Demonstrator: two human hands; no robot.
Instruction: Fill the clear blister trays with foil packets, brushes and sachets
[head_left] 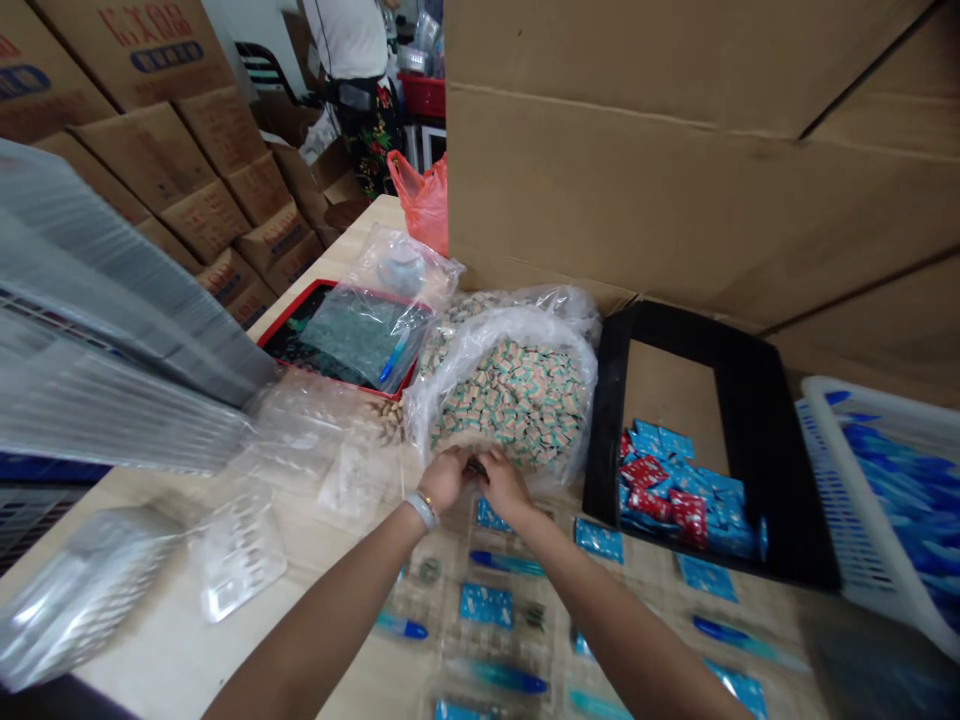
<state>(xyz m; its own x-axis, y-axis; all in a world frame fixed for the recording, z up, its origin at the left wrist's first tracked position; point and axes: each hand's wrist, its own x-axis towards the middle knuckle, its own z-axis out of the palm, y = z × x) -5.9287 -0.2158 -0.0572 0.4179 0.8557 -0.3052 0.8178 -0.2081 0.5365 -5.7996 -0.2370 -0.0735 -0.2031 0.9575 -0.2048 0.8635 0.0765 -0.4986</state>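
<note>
My left hand [444, 478] and my right hand [501, 478] meet at the near edge of a big clear plastic bag [517, 395] full of small green and pink wrapped pieces. Both hands have their fingers curled together around a small dark thing I cannot make out. A bracelet sits on my left wrist. Below my arms lie clear blister trays [487, 620] holding blue packets and blue pens.
A black tray [750, 440] with blue and red packets stands at the right, beside a white basket [847, 500] of blue pens. A red-rimmed tray [292, 325] under plastic lies at the left. Stacked clear trays [112, 330], cardboard boxes and another person [352, 60] are behind.
</note>
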